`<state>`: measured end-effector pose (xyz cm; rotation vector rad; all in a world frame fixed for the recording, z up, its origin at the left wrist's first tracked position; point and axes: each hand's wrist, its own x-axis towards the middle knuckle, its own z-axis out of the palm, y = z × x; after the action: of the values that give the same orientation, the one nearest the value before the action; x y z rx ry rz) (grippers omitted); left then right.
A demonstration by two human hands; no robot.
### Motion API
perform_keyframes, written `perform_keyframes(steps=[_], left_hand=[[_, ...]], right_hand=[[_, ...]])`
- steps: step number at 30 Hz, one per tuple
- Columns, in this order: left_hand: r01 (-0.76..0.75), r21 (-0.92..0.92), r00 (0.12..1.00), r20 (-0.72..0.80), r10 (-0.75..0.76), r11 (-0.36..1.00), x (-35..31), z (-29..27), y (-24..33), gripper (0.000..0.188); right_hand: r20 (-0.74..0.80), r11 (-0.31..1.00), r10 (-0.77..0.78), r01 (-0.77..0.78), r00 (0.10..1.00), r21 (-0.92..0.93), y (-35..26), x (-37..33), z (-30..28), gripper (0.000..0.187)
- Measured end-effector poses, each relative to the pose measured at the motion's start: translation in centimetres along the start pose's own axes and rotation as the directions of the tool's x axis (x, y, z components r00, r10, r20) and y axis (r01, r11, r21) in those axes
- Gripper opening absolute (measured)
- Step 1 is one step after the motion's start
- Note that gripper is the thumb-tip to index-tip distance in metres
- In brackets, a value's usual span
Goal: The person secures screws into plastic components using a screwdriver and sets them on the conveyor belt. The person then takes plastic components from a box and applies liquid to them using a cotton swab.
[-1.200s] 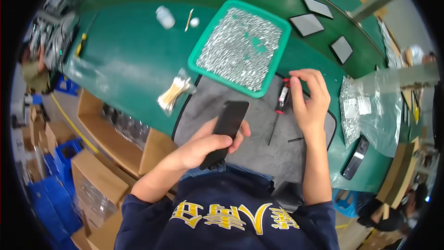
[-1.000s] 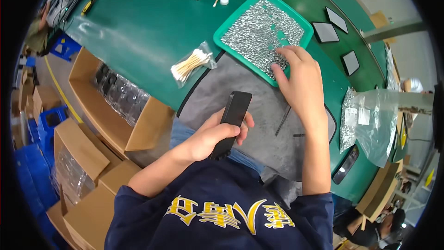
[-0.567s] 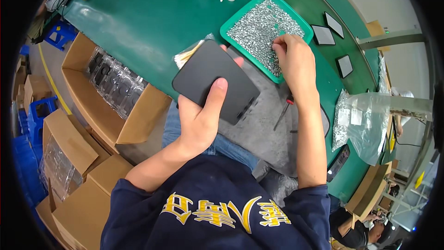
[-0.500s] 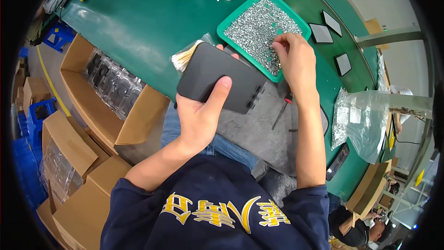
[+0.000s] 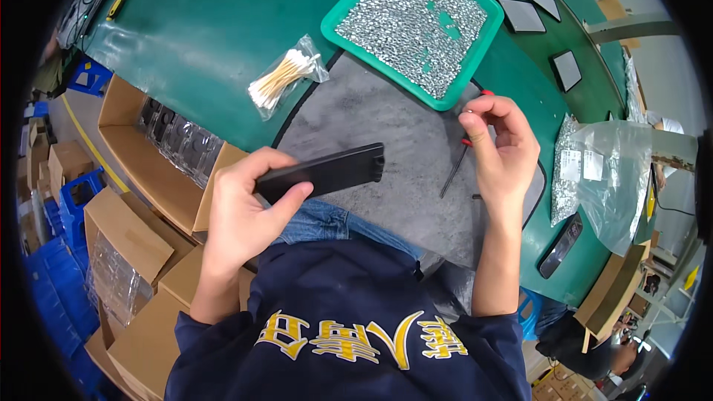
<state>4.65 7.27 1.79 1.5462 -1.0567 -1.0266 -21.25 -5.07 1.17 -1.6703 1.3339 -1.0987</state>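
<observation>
My left hand [image 5: 241,212] grips a flat black case [image 5: 334,169] by one end, with hinge-like knuckles at its far end. The case is tilted so that its narrow edge faces up. Thumb and forefinger of my right hand [image 5: 506,150] pinch a tiny shiny metal piece [image 5: 469,112], too small to make out fully. Just beyond that hand stands a green tray [image 5: 336,36] filled with small metal parts [image 5: 405,26]. A thin screwdriver [image 5: 453,172] with red on its handle lies beneath the right hand, partly hidden, on a grey mat [image 5: 356,108].
A bag of cotton swabs [image 5: 286,74] lies left of the tray. On the right are a bulging bag of metal parts [image 5: 566,171], a black handheld device [image 5: 561,245] and several framed panels [image 5: 522,15]. Open cardboard boxes [image 5: 141,167] stand at the left. A person works at lower right.
My right hand has drawn back from the tray toward me, pinching a small piece. My left hand has moved left and turned the black case edge-up. The view has shifted, uncovering the swabs.
</observation>
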Motion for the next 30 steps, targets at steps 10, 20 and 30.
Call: perform_keyframes(steps=[10,20,30], left_hand=[[-0.389,0.293,0.921,0.129,0.367,0.874,1.0,4.1,1.0,0.021],[-0.473,0.626,0.881,0.352,0.316,0.620,3.1,6.9,3.6,0.017],[-0.493,0.653,0.870,0.393,0.299,0.575,4.1,8.0,5.0,0.010]], right_hand=[[0.058,0.916,0.167,-0.177,0.984,0.360,0.1,-0.8,-1.1,0.015],[0.145,0.909,0.140,-0.185,0.980,0.372,0.7,-0.6,-1.2,0.017],[0.237,0.803,0.193,-0.292,0.952,0.520,0.7,-0.7,-1.3,0.016]])
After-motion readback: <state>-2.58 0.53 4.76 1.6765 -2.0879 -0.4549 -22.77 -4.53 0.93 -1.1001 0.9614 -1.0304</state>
